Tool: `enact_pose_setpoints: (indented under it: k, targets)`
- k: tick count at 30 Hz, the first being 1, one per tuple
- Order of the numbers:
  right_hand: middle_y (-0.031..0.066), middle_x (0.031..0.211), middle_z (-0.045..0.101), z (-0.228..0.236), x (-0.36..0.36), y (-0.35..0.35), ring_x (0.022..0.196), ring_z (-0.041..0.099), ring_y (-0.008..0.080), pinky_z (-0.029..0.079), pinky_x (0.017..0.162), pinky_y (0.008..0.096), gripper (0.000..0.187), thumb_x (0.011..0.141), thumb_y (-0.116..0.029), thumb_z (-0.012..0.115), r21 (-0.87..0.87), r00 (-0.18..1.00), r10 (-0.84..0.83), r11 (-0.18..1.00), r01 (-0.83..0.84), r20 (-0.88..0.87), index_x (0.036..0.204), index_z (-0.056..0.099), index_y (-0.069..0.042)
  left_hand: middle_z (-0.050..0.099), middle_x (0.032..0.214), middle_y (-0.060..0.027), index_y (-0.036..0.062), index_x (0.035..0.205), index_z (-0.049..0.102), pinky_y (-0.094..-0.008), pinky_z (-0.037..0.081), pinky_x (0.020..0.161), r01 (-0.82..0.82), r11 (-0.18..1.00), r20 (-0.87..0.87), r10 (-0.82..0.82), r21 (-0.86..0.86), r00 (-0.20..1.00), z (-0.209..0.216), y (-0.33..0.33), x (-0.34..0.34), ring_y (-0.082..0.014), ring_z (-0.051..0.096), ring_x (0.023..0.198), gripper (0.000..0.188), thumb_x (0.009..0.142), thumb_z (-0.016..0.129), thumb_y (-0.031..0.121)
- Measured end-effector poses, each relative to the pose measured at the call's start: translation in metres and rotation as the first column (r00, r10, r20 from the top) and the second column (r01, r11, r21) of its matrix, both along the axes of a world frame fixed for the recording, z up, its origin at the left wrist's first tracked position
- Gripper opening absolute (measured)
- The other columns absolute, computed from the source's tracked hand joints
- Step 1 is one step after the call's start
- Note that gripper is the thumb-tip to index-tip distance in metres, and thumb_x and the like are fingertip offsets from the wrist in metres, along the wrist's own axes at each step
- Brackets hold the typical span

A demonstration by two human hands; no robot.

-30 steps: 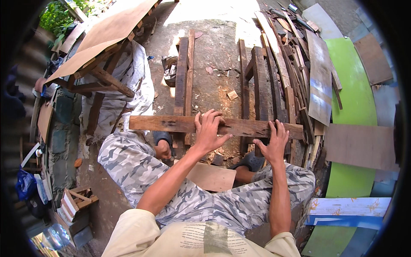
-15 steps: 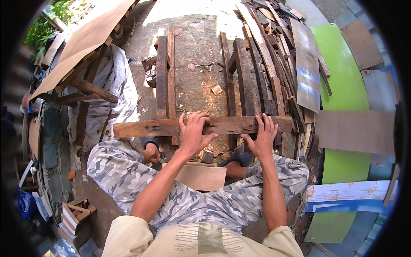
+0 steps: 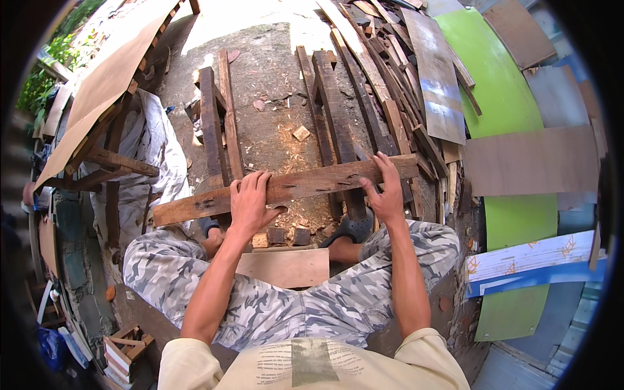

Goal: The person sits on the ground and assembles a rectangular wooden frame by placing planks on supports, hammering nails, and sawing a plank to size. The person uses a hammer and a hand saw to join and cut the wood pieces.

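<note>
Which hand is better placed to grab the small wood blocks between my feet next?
Probably your left hand: it is nearer the wood blocks, while your right hand is farther right. Both hold the brown plank, so the left must let go first.

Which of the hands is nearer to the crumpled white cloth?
Left. The left hand is right of the white cloth, apart from it; the right hand is farther right.
</note>
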State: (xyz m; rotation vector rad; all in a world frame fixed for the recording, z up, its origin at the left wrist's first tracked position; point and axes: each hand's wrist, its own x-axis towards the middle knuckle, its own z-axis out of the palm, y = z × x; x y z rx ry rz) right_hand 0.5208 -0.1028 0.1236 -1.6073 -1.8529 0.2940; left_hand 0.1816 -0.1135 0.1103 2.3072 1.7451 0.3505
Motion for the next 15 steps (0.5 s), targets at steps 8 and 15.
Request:
enact_pose_setpoints:
  k: [8,15]
  targets:
    - [0.01,0.115,0.06,-0.027,0.103,-0.001,0.104,0.06,0.0209,0.049,0.092,0.035,0.037,0.103,-0.023,0.057,-0.075,0.463,-0.612,0.651,0.756,-0.641,0.132,0.051,-0.001,0.056,0.132,-0.0083,0.0114,0.134,0.053,-0.0425,0.036,0.104,0.034,0.999,-0.063,-0.035,-0.008,0.997,-0.005,0.009,0.0,-0.0264,0.051,0.125,0.086,0.063,0.092,0.04]
    - [0.0178,0.114,0.064,-0.05,0.054,-0.036,0.104,0.063,0.0302,0.049,0.086,0.0417,0.048,0.094,-0.035,0.063,-0.722,0.716,-0.58,0.675,0.156,-0.387,0.123,0.055,0.002,0.06,0.114,-0.0101,0.008,0.128,0.055,-0.0422,0.044,0.093,0.069,0.994,-0.16,-0.082,-0.086,0.984,0.0,0.017,-0.003,-0.0294,0.058,0.111,0.078,0.059,0.087,0.024]
